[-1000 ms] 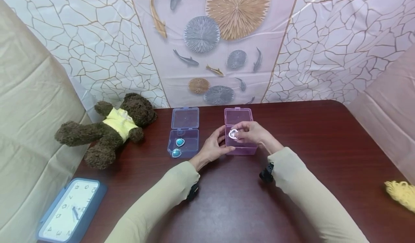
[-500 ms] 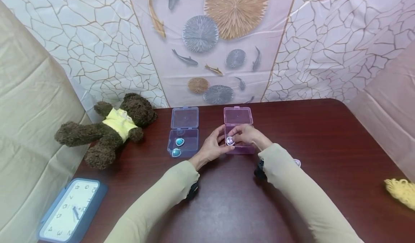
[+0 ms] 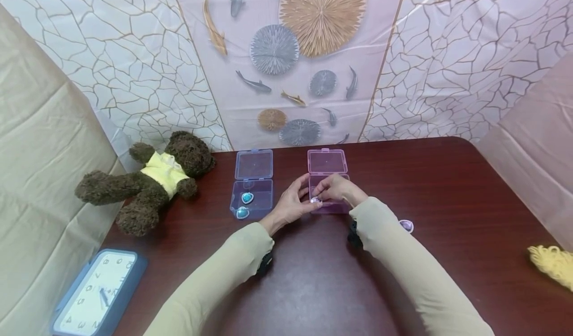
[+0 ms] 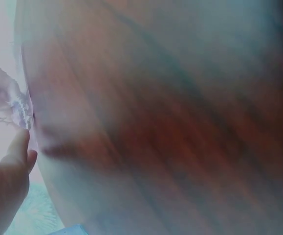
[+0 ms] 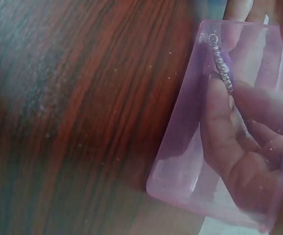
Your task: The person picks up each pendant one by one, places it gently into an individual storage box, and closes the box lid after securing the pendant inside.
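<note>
My right hand (image 3: 337,189) reaches into the lower half of an open pink plastic box (image 3: 328,162). Between thumb and fingertips it pinches a purple gem (image 3: 315,200) with a silver beaded rim. Through the box's clear wall in the right wrist view, the gem (image 5: 223,68) stands on edge by the fingertips (image 5: 217,98). My left hand (image 3: 291,204) holds the box's left side, thumb along the front corner, fingers behind. In the left wrist view, a finger (image 4: 19,147) of that hand points toward the gem. Another purple gem (image 3: 406,226) lies beside my right sleeve.
An open blue plastic box (image 3: 254,164) on the left holds two turquoise gems (image 3: 247,197). Farther left lie a brown teddy bear (image 3: 145,181) in a yellow shirt and a blue-framed clock (image 3: 96,293). Yellow yarn (image 3: 552,264) lies at the right edge.
My right hand has lowered the purple gem from over the pink box down toward its front left corner. The other purple gem has come into view past my right sleeve. My left hand stays put.
</note>
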